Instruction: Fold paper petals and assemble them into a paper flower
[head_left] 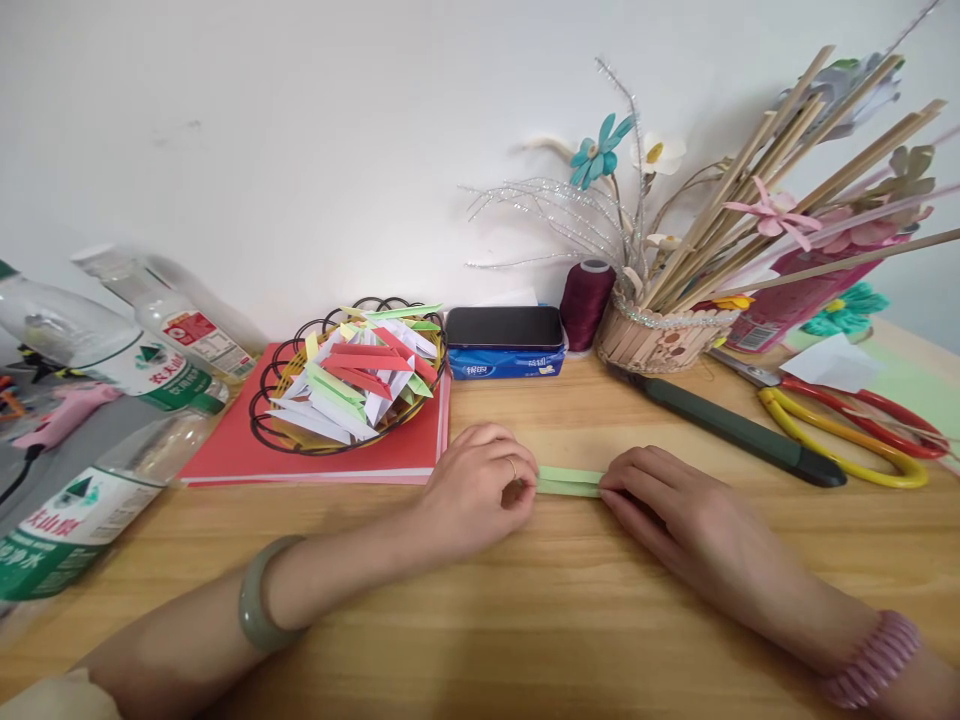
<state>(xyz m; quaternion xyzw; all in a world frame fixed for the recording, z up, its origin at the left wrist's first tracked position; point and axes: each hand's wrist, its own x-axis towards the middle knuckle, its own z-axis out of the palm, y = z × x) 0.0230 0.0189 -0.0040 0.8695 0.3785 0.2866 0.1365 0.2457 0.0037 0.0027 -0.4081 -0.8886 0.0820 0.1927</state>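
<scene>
1. Your left hand [480,490] lies knuckles up on the wooden table [570,620], fingers curled down and pinching one end of a narrow folded green paper strip [570,482].
2. Your right hand [660,505] meets the strip's other end, fingertips pressed flat onto it; whether the thumb grips underneath cannot be told.
3. The strip lies flat on the table between your two sets of fingertips, only its middle showing.
4. Beyond your left fingers sits a black wire basket [349,375] filled with folded red, white and green paper pieces, standing on a red folder [315,450].
5. Straight past the strip, well apart from your fingers, a black phone [504,327] rests on a blue tissue pack [506,363].
6. Beyond your right fingers lies a dark green utility knife [739,430], and farther out scissors [847,425] with yellow and red handles.
7. A stick-built pot [660,340] holding wooden sticks and craft flowers stands behind the knife.
8. Plastic water bottles [112,370] lie far outside your left wrist.
</scene>
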